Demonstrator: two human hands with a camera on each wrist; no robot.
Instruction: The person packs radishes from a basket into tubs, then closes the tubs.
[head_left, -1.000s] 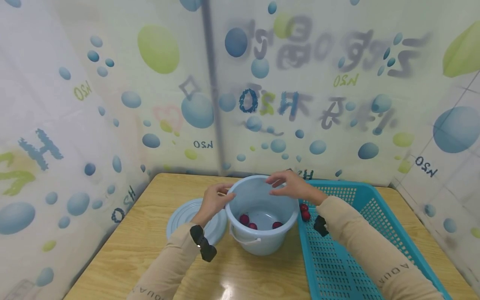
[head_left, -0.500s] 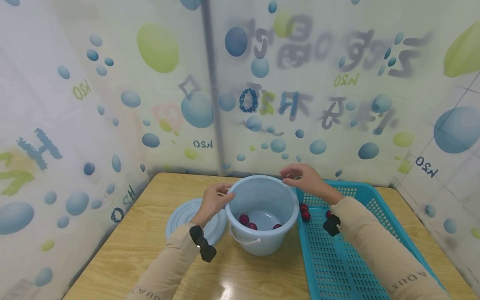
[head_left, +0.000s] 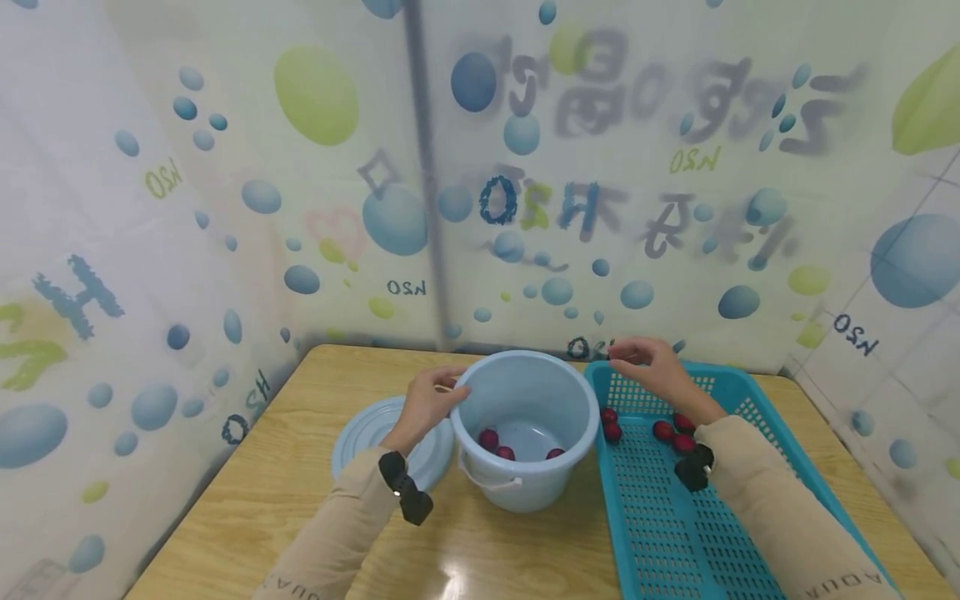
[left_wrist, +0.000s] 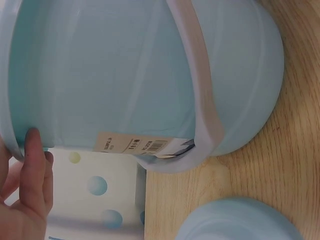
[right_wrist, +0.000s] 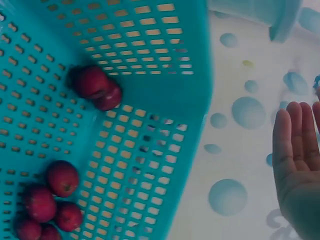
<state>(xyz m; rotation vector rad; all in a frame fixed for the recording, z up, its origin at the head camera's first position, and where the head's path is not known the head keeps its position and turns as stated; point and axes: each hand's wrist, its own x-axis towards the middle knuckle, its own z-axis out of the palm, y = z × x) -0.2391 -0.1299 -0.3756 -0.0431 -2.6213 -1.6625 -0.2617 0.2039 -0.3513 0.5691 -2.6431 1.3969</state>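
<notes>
A pale blue bucket (head_left: 528, 492) stands on the table with several small round dark-red fruits (head_left: 488, 439), plum-like, at its bottom. My left hand (head_left: 427, 404) grips its left rim. In the left wrist view, the fingers (left_wrist: 33, 175) lie against the outside just under the rim, near the hanging handle (left_wrist: 200, 85). Above the far left corner of a turquoise perforated basket (head_left: 613, 533), my right hand (head_left: 652, 367) hovers with nothing in it. Its fingers (right_wrist: 296, 127) are loosely extended in the right wrist view. More red fruits (right_wrist: 62, 178) lie in two groups on the basket floor.
To the left of the bucket lies its pale blue round lid (head_left: 348, 442), flat on the wooden table (head_left: 247, 492). A patterned curtain (head_left: 525, 275) hangs right behind the table's far edge. The basket's raised walls stand close beside the bucket.
My right hand has moved rightward from above the bucket to above the basket's far corner, uncovering more fruits there. The left hand stays at the bucket rim.
</notes>
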